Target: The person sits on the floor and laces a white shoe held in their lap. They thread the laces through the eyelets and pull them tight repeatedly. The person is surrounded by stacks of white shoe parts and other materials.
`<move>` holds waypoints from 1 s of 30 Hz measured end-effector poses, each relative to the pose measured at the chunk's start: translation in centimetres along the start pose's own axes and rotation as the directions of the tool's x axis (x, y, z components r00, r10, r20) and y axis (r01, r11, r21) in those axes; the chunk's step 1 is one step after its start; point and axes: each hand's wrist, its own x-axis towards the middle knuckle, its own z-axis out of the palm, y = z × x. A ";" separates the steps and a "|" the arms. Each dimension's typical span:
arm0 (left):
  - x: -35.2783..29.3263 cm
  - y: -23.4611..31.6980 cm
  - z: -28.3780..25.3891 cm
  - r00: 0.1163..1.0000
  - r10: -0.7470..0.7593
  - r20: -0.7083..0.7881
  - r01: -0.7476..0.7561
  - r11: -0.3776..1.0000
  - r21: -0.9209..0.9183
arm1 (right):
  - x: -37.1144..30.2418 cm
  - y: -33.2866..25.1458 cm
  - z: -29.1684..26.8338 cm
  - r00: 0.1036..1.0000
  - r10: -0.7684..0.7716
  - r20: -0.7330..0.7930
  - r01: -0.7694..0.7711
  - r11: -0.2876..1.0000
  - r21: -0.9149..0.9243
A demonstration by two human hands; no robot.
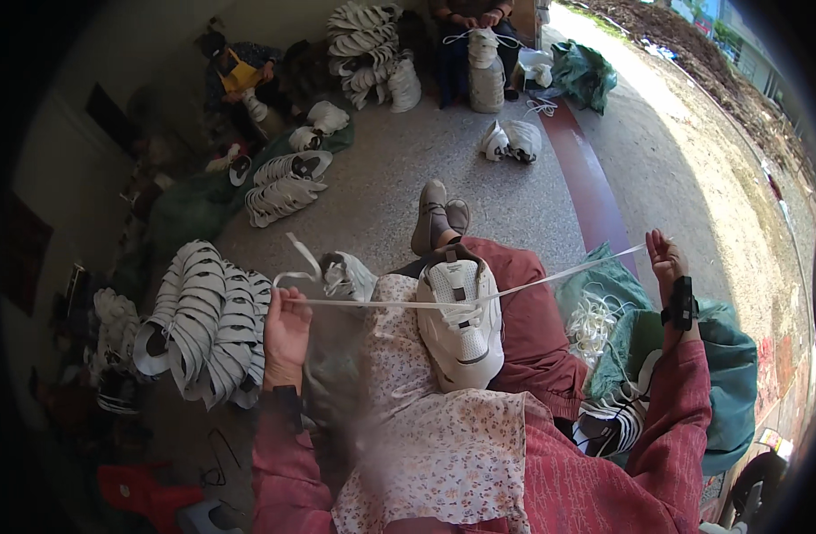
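Floral cloth [443, 454] nearest. I log the white shoe [466, 340] between hands, long axis running lap-outward; left hand [288, 331] nearer, it and right hand [664, 258] pinching taut lace [363, 303].

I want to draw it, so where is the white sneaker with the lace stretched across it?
In the head view, the white sneaker sits near the middle on the person's lap, between the left hand and the right hand.
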 end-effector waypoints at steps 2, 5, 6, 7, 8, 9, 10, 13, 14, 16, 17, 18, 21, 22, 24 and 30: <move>-0.2 -1.5 -2.1 0.982 -0.098 -0.159 0.139 0.954 0.267 | -0.9 0.6 -0.7 0.999 0.004 -0.038 -0.005 1.000 -0.027; -2.8 -1.1 -1.0 0.972 -0.107 -0.207 0.230 0.298 0.926 | -5.4 6.1 3.6 0.996 0.087 -0.025 -0.090 0.955 -0.284; -4.4 -0.7 -0.2 0.991 -0.069 -0.113 0.106 -0.099 0.989 | -8.2 8.1 6.5 0.973 0.144 0.179 -0.068 0.926 -0.371; -4.4 -1.8 1.0 0.994 -0.108 0.004 -0.054 -0.467 0.882 | -10.5 8.4 8.8 0.948 0.202 0.247 -0.065 0.880 -0.470; -4.0 -3.0 2.0 0.969 -0.096 0.228 -0.247 -0.333 0.910 | -13.2 9.5 10.8 0.947 0.184 0.265 -0.002 0.825 -0.565; -3.2 -4.5 4.0 0.889 -0.052 0.454 -0.455 -0.186 0.871 | -14.0 9.7 11.3 0.916 0.186 0.356 0.094 0.761 -0.642; -3.4 -5.0 6.9 0.836 -0.032 0.548 -0.547 -0.121 0.828 | -17.2 10.9 13.9 0.867 0.233 0.441 0.154 0.716 -0.681; -2.7 -7.5 14.6 0.567 0.056 0.822 -0.823 -0.009 0.568 | -21.6 14.2 15.6 0.742 0.391 0.545 0.303 0.530 -0.792; -2.1 -8.5 16.1 0.547 -0.001 0.837 -0.837 0.037 0.547 | -22.7 14.6 16.1 0.647 0.456 0.611 0.392 0.488 -0.780; -1.1 -9.6 18.0 0.502 -0.111 0.858 -0.850 0.119 0.513 | -24.3 15.0 17.0 0.516 0.564 0.645 0.496 0.417 -0.762; -0.9 -9.9 18.3 0.522 -0.169 0.836 -0.829 0.129 0.544 | -25.1 14.7 17.4 0.495 0.603 0.626 0.514 0.377 -0.770; -0.8 -10.1 18.4 0.540 -0.227 0.811 -0.806 0.137 0.576 | -25.5 14.6 17.6 0.475 0.640 0.604 0.533 0.337 -0.776; 0.0 -11.2 17.9 0.521 -0.269 0.810 -0.791 0.206 0.577 | -25.4 14.0 16.9 0.497 0.652 0.573 0.379 0.431 -0.819; 0.1 -11.4 17.7 0.507 -0.262 0.821 -0.792 0.232 0.564 | -25.3 13.8 16.8 0.505 0.650 0.567 0.329 0.462 -0.823; -0.3 -11.0 17.1 0.519 -0.225 0.824 -0.822 0.134 0.554 | -26.2 12.5 18.4 0.499 0.730 0.468 0.181 0.440 -0.880; -0.6 -10.6 15.9 0.547 -0.216 0.808 -0.815 0.081 0.574 | -26.0 11.2 20.1 0.416 0.773 0.479 -0.008 0.529 -0.848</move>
